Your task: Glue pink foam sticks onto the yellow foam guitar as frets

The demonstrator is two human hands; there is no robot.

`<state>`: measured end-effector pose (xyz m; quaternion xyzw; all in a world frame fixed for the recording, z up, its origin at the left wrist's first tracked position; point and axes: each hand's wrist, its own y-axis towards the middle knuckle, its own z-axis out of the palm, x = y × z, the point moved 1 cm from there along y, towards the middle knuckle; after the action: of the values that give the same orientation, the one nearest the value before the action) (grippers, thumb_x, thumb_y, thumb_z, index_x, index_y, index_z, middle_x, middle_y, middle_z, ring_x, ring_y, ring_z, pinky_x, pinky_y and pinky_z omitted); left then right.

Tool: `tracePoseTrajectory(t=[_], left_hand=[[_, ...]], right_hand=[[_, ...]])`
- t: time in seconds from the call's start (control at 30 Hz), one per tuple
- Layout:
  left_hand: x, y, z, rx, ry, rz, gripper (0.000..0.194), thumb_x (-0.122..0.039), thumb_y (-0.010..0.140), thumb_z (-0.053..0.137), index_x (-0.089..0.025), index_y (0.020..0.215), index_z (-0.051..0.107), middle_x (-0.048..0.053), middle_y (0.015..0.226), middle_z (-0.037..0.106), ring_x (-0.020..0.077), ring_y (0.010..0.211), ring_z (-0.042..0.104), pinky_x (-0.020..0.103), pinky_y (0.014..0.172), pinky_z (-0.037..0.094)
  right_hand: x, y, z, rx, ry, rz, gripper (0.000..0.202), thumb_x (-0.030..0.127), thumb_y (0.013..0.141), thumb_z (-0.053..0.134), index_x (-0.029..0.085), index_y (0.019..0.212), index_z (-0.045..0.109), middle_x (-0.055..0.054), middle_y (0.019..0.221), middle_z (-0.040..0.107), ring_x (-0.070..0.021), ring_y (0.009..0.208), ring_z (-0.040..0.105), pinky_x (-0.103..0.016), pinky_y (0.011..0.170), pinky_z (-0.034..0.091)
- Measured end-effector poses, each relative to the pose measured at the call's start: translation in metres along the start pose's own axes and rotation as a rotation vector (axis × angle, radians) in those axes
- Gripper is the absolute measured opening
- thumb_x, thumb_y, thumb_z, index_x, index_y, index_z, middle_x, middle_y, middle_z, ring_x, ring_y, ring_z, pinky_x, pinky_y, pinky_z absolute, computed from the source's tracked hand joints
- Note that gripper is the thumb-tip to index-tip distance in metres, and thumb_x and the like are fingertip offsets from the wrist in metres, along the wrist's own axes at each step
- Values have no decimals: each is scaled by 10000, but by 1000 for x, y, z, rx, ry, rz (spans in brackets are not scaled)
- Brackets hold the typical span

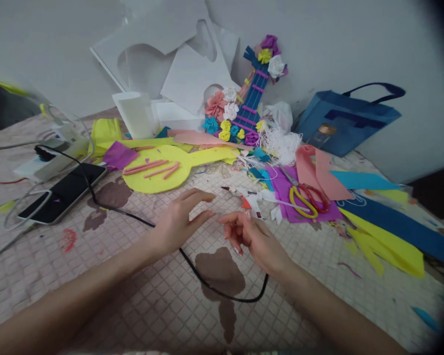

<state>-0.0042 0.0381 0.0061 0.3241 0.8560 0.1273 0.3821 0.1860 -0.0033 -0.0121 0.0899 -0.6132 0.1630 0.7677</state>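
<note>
Above the middle of the table, my left hand [183,217] is held with its fingers and thumb apart and nothing between them. My right hand [253,236] faces it from the right, fingers loosely curled but apart, with nothing visible in them. A small gap separates the two hands. Just beyond them lies a white and orange glue gun [249,196], its black cord [222,294] looping beneath both hands. Behind my left hand is a yellow paper guitar shape [155,180] with pink rolled strips [146,166] on it.
Scissors [307,197] rest on purple paper [283,190] at the right, near coloured paper strips. A decorated blue guitar [252,98] leans at the back, beside a blue bag [348,121]. A phone [64,192] and power strip [46,165] lie at the left.
</note>
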Motion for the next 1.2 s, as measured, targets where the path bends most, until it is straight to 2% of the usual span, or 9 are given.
tracePoseTrajectory(t=[0.13, 0.27, 0.43, 0.5, 0.6, 0.7, 0.87, 1.03, 1.2], left_hand=[[-20, -4, 5, 14, -23, 118, 236, -256, 858, 582, -179, 1081, 592, 72, 994, 616, 187, 955, 561, 323, 828, 458], [-23, -5, 8, 104, 103, 204, 113, -225, 883, 535, -159, 935, 611, 55, 869, 617, 185, 865, 532, 336, 789, 419], [-20, -1, 4, 188, 177, 241, 257, -253, 927, 443, -155, 720, 560, 32, 733, 576, 162, 752, 497, 314, 722, 379], [-19, 0, 3, 178, 178, 208, 267, -231, 928, 426, -152, 700, 538, 31, 723, 569, 157, 731, 493, 309, 711, 375], [-16, 0, 3, 174, 88, 117, 251, -198, 920, 426, -149, 705, 545, 27, 708, 572, 145, 702, 507, 285, 686, 387], [-13, 0, 5, 157, -68, 18, 200, -181, 906, 458, -148, 772, 602, 23, 704, 595, 133, 694, 540, 256, 662, 413], [-15, -3, 6, 96, -282, -107, 171, -120, 870, 502, -169, 972, 630, 34, 875, 653, 127, 804, 598, 244, 708, 463], [-28, -4, 4, 140, -370, -168, 67, -137, 819, 586, -166, 827, 645, 10, 775, 648, 123, 724, 586, 244, 651, 459], [-34, -5, 3, 127, -399, -205, 100, -139, 824, 583, -167, 825, 679, 19, 765, 672, 127, 713, 602, 244, 636, 463]], right_hand=[[-1, -2, 4, 37, -52, 16, 520, 550, 928, 298, 164, 959, 646, -23, 751, 564, -77, 491, 469, -222, 434, 369], [0, -6, 10, 83, -219, 48, 582, 584, 920, 259, 141, 802, 617, -9, 631, 541, -77, 458, 450, -232, 463, 361], [-3, -6, 15, 175, -167, 150, 670, 651, 887, 210, 140, 643, 568, -3, 533, 491, -86, 432, 434, -231, 434, 351], [-3, -4, 15, 150, -115, 147, 625, 636, 890, 256, 138, 687, 576, -13, 596, 529, -81, 446, 439, -223, 425, 362], [-2, -3, 12, 59, -120, 108, 427, 541, 880, 440, 151, 776, 581, 14, 634, 527, -66, 459, 440, -200, 426, 365], [0, -3, 8, -13, -176, 69, 287, 441, 832, 584, 172, 740, 548, 53, 593, 487, -54, 447, 426, -182, 422, 348], [-3, -3, 3, -84, -241, 108, 363, 483, 853, 532, 169, 671, 550, 70, 461, 440, -52, 379, 374, -181, 379, 285], [-5, -3, 5, -85, -182, 110, 400, 508, 863, 503, 170, 653, 543, 66, 453, 437, -52, 377, 371, -180, 374, 281], [-5, -3, 7, -71, -186, 119, 404, 523, 860, 496, 169, 672, 548, 59, 480, 441, -59, 397, 391, -181, 372, 298]])
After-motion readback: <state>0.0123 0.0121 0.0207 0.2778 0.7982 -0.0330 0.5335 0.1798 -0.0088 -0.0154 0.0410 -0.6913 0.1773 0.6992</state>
